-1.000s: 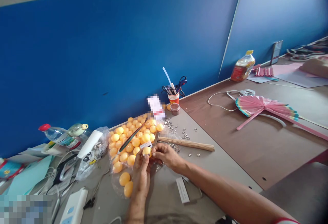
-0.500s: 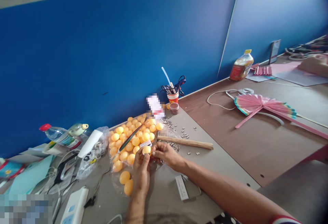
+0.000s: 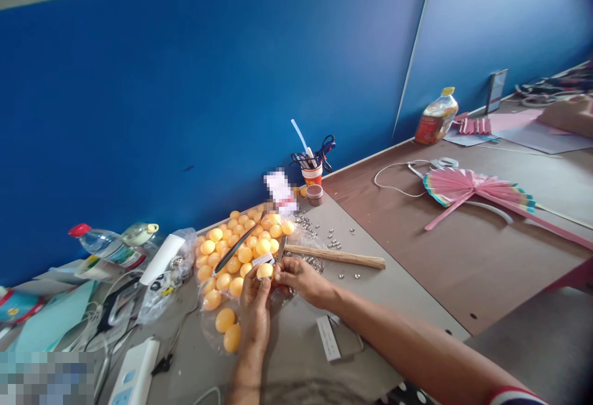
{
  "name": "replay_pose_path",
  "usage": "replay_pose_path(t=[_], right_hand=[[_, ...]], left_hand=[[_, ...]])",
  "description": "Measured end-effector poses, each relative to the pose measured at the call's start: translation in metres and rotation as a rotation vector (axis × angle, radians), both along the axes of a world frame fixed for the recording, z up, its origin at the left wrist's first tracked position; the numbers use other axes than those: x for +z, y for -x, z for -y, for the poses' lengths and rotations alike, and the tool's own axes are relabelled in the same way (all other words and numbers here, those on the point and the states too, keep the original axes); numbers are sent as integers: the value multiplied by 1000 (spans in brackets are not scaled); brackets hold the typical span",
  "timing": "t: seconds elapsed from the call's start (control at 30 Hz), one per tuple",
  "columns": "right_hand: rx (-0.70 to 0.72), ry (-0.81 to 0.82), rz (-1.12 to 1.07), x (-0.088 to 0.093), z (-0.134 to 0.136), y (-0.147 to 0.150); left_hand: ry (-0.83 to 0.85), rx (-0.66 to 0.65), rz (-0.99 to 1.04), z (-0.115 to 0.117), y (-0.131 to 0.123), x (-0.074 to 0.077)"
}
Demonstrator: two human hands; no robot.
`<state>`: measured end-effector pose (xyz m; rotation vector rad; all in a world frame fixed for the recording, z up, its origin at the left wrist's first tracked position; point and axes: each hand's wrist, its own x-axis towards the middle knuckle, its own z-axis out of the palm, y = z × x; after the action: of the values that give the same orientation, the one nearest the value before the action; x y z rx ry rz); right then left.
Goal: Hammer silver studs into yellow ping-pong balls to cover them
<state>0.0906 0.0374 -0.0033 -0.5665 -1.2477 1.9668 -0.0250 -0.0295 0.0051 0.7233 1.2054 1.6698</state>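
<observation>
An orange ping-pong ball (image 3: 264, 271) is held between the thumb and fingers of my left hand (image 3: 256, 309). Right beside it, my right hand (image 3: 296, 278) has its thumb and fingertips pinched together close to the ball; whatever is in that pinch is too small to make out. Behind my hands many more orange balls (image 3: 223, 281) lie on a clear plastic bag. A hammer (image 3: 336, 255) with a wooden handle rests just beyond my right hand, its head near my fingers. Small shiny metal pieces (image 3: 334, 244) are scattered around it.
A dark-handled tool (image 3: 238, 247) lies across the balls. A paper cup (image 3: 312, 174) of tools and a small round tub (image 3: 314, 194) stand by the blue partition. Bottles (image 3: 109, 244) and a power strip (image 3: 134, 373) are at left, a pink paper fan (image 3: 477, 186) at right. Another person's arm (image 3: 567, 115) shows far right.
Almost nothing differs. The view has shifted very slightly, while both hands stay at the ball in the same pose.
</observation>
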Motion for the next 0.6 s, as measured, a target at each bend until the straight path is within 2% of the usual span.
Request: replay_pose_path(t=[0.2, 0.6], right_hand=[[7, 28, -32, 1, 0, 1], [-39, 55, 16, 0, 3, 4]], left_hand=[[2, 6, -12, 0, -1, 2], [26, 33, -151, 1, 6, -12]])
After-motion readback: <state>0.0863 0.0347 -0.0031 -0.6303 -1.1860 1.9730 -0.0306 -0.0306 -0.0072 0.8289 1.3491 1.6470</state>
